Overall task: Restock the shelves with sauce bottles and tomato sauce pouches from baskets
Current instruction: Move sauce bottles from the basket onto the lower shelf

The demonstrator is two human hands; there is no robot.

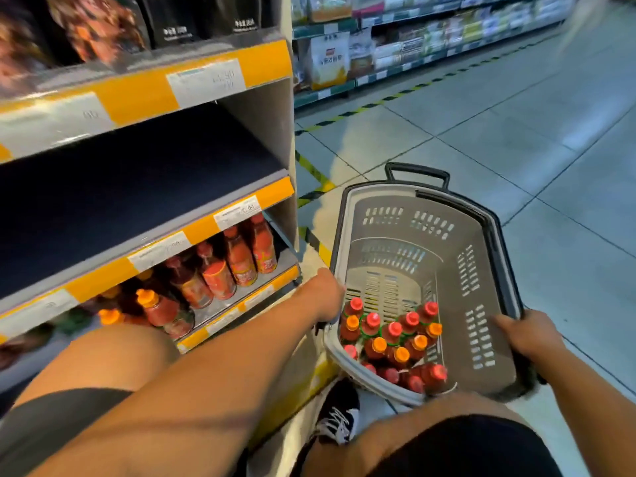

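A grey plastic basket [426, 215] sits tilted on the floor by the shelf end. Several sauce bottles [392, 339] with red and orange caps crowd its near left corner. My left hand [327, 297] grips the basket's left rim, fingers curled over the edge. On the right rim, my right hand [526, 335] holds the dark edge near the corner. The lowest shelf [237, 297] carries several more sauce bottles [220, 270] with red and orange caps. The shelf above it [137, 187] is dark and bare.
I crouch with both knees up; a black shoe [337, 414] stands under the basket's near end. The top shelf holds dark packets [103, 25]. Tiled aisle floor [516, 139] stretches right, with stocked shelving [413, 46] across the aisle. Yellow-black floor tape [313, 173] marks the shelf base.
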